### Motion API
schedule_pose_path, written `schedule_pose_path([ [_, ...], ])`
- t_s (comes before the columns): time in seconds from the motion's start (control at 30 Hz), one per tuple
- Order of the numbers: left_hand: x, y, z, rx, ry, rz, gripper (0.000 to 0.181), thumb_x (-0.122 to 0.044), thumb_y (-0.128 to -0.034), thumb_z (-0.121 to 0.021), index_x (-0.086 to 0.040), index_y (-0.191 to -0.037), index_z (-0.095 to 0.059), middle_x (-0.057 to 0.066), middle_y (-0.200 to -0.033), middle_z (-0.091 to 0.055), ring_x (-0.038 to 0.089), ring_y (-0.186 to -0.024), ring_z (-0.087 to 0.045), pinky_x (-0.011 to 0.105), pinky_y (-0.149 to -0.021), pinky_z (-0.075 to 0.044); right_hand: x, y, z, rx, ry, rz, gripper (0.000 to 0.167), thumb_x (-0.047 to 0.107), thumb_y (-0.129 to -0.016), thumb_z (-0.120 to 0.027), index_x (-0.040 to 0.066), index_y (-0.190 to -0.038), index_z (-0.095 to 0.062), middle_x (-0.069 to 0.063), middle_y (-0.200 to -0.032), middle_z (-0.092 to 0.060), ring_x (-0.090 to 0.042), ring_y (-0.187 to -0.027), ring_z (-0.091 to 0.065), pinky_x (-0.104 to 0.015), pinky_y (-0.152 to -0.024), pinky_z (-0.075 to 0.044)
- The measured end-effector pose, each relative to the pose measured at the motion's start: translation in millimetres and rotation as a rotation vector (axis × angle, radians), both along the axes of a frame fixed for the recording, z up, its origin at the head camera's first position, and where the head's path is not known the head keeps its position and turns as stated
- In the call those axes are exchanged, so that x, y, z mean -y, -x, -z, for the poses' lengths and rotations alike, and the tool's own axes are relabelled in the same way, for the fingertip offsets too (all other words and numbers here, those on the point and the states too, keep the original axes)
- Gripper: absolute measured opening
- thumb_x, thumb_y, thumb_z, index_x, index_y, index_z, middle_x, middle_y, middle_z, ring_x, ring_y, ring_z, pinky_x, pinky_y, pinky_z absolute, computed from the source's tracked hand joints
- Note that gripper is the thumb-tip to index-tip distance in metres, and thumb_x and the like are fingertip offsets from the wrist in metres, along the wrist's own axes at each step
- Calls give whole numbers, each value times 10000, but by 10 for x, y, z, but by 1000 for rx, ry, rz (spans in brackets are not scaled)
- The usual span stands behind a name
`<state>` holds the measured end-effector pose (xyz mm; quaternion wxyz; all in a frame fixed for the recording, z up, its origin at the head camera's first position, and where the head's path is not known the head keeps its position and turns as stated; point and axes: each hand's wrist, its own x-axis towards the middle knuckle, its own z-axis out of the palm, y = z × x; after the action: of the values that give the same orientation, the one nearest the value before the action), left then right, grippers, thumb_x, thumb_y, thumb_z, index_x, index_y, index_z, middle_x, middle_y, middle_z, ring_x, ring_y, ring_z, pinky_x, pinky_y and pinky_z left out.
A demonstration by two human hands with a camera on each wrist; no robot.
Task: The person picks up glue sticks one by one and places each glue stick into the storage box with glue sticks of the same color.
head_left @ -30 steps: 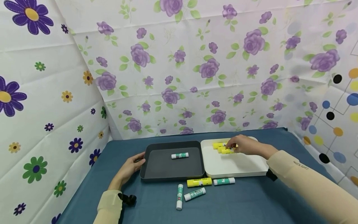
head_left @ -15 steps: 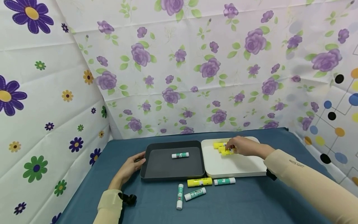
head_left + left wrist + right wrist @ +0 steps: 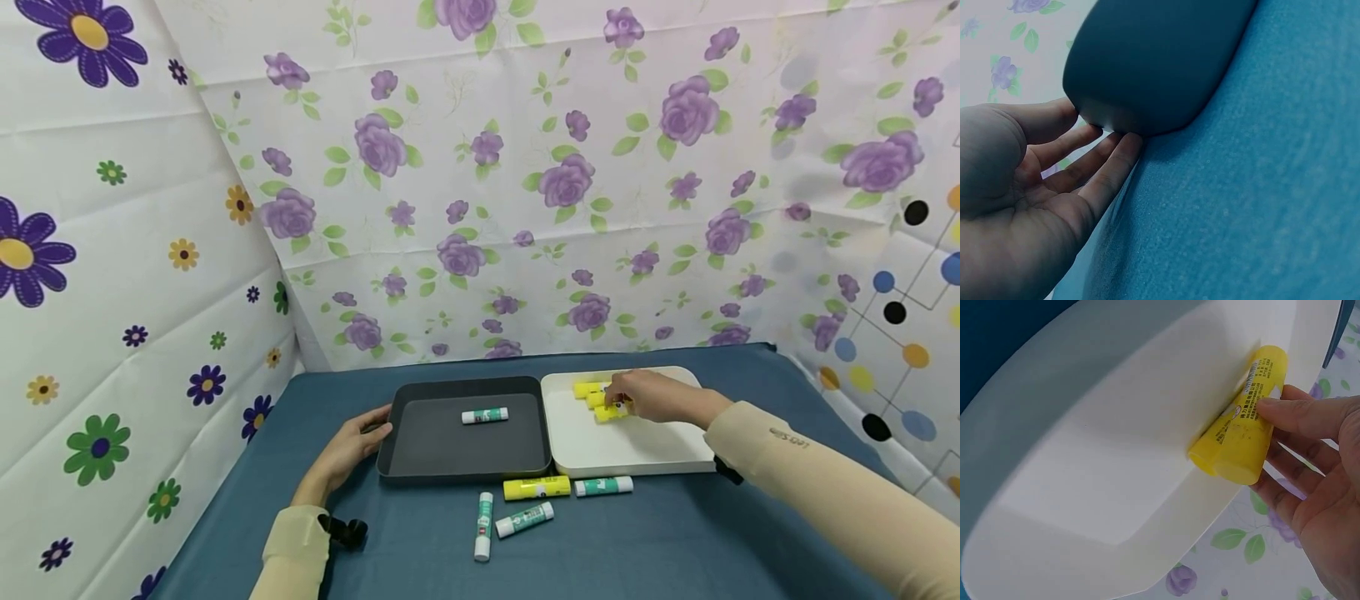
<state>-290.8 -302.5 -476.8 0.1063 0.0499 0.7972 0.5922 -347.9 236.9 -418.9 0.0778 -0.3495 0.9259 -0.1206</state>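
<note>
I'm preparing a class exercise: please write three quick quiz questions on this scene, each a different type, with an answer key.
1. Which does the left grip touch: (a) the white tray, (b) the dark tray, (c) the back curtain?
2. True or false: the only tube in the dark tray is yellow.
3. How many tubes lie directly on the blue cloth?

Key: 1. b. 2. False; that tube is green and white. 3. Four.

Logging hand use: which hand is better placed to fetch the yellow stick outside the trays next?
Probably the right hand, once its held stick is down: it looks nearer the outside stick. The left hand touches the dark tray, further off.
</note>
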Motion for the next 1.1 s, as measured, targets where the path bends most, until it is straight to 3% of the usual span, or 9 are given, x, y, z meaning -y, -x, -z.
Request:
schedule_pose_path([
  [0.2,-10,6,-5,3,-4,-5,573,-195,-1121,-514,-59,-1640,-314,222,-1572,-386,408,-1465,-393,596,-1211,-324,-13,10,42,1,10,-9,369,-149,-920,-672,130,-1136,-781,35,-972,-626,-129,-834,-546,-333,-772,-539],
  [0.43,-10,1,-8,6,-11,1,571,-189,-1122,-508,-58,-1641,-310,223,-1570,-381,410,-1469,-387,596,-1213,-319,-30,17,105,20,15,-2,374,-156,-922,-668,156,-1116,-734,31,-931,-587,-161,-839,-516,-343,-739,-467],
  [0.83,-11,9,-15,16,-15,-5,573,-194,-1119,-519,-63,-1639,-318,217,-1571,-382,400,-1464,-395,589,-1211,-329,-24,-33,89,-63,-59,18,355,-138,-949,-636,154,-1135,-713,-21,-1055,-612,-175,-886,-579,-410,-852,-579],
  [1.1,-13,2,-13,14,-11,-4,574,-185,-1117,-521,-60,-1639,-318,222,-1570,-380,405,-1464,-394,592,-1213,-322,-33,-37,55,-71,-67,67,388,-121,-999,-560,138,-1236,-725,-95,-1247,-650,-307,-1104,-667,-518,-953,-576],
])
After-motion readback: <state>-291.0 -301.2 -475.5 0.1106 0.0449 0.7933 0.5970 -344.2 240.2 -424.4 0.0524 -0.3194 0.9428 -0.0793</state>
